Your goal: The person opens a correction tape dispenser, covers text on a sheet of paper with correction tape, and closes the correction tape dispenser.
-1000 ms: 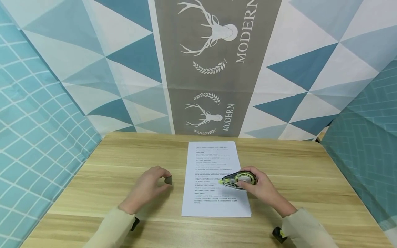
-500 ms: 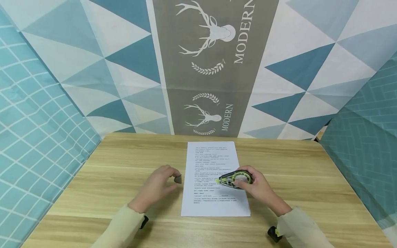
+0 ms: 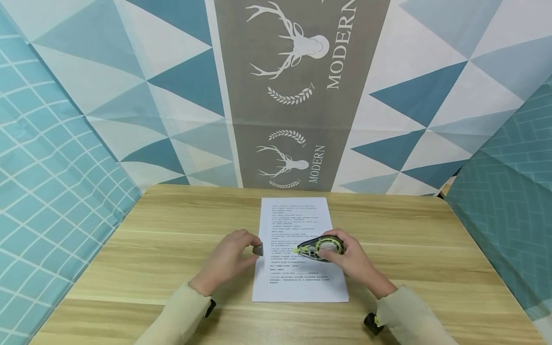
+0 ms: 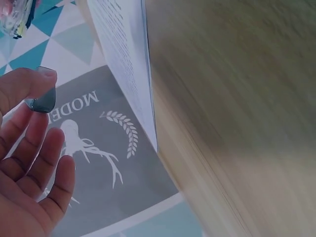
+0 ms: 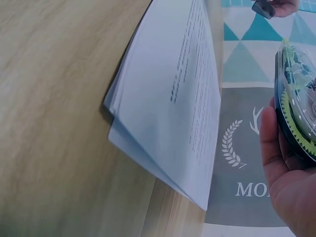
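Note:
My right hand (image 3: pixel 351 258) holds a black and yellow-green correction tape (image 3: pixel 321 248) above the printed paper, its narrow tip pointing left. Its clear housing and toothed green wheel show in the right wrist view, where the hand (image 5: pixel 291 182) grips it from below. Between thumb and fingertips, my left hand (image 3: pixel 228 258) pinches a small dark grey cap (image 3: pixel 258 249) at the paper's left edge. In the left wrist view the cap (image 4: pixel 44 101) looks translucent, and the other fingers are spread loosely. A short gap separates the cap from the tape's tip.
A stack of printed white paper (image 3: pixel 299 290) lies on the wooden table (image 3: pixel 172 220), its lower corners slightly fanned in the right wrist view. Behind the table rises a patterned cloth backdrop (image 3: pixel 284 115). Blue-green tile-patterned cloths hang at both sides.
My left hand has moved right with the cap, from beside the paper to its edge. The right hand has shifted left with the correction tape, so the gap between them has narrowed.

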The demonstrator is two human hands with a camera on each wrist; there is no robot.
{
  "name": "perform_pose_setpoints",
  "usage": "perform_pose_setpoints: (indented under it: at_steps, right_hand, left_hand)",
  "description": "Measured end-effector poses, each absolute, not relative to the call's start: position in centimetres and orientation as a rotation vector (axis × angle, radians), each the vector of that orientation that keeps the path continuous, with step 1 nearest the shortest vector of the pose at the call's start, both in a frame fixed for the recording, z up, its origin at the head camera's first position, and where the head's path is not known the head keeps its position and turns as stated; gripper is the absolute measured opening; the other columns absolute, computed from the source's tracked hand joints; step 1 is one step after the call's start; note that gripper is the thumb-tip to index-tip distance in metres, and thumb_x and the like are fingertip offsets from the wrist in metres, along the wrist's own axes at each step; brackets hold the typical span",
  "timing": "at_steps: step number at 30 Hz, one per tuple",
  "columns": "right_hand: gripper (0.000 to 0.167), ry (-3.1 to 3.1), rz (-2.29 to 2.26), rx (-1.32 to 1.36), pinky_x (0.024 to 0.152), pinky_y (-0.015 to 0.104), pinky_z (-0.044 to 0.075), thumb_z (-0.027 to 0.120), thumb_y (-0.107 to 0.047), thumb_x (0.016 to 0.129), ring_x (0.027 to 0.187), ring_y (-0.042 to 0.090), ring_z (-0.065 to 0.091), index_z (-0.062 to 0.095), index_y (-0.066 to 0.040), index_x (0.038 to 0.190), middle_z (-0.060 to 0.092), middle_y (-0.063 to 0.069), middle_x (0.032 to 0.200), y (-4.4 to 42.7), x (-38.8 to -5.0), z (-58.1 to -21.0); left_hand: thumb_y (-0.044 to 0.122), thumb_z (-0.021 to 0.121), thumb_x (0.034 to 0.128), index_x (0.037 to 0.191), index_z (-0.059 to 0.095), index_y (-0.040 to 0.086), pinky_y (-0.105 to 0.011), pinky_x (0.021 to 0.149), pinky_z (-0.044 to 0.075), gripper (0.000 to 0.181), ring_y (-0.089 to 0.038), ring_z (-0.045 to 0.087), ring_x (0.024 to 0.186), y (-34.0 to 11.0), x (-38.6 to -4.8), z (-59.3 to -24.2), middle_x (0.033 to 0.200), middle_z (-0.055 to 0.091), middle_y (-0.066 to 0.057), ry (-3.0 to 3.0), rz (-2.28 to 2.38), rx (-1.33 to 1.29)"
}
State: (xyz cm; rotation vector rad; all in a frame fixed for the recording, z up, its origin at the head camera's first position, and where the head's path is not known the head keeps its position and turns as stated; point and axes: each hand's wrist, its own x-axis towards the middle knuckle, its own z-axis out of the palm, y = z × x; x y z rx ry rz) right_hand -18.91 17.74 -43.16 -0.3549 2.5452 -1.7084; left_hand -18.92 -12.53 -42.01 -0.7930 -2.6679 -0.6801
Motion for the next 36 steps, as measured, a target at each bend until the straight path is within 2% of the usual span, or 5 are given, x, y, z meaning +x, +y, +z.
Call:
perform_pose_setpoints:
  at_steps: [6,28,36]
  right_hand:
    - [0.034,2.528,-1.734,-0.356,0.069,0.023,0.054,0.070,-0.013,0.082,0.085,0.015,0.058,0.056,-0.006,0.112,0.060,0.017,0.106,17.3,-18.9,-43.0]
    - [0.034,2.459,-1.772,-0.357,0.070,0.024,0.054,0.069,-0.013,0.083,0.090,0.019,0.058,0.056,-0.008,0.113,0.057,0.017,0.110,16.3,-19.1,-43.1]
    - [0.034,2.456,-1.778,-0.373,0.071,0.023,0.054,0.069,-0.013,0.083,0.090,0.020,0.058,0.055,-0.006,0.113,0.058,0.018,0.110,16.2,-19.1,-42.9]
  left_hand:
    - [0.011,0.078,0.0723,0.093,0.066,0.013,-0.027,0.078,0.051,0.024,-0.010,0.058,0.086,-12.1,-18.8,-41.8,0.090,0.063,0.008,-2.662,-0.681,-0.794]
    - [0.012,0.077,0.0734,0.094,0.066,0.015,-0.026,0.080,0.051,0.024,-0.010,0.059,0.087,-10.2,-18.9,-41.5,0.090,0.064,0.008,-2.603,-0.682,-0.891]
    - [0.012,0.076,0.0748,0.094,0.065,0.016,-0.026,0.080,0.051,0.023,-0.011,0.060,0.087,-9.8,-19.0,-41.5,0.091,0.063,0.008,-2.575,-0.669,-0.933]
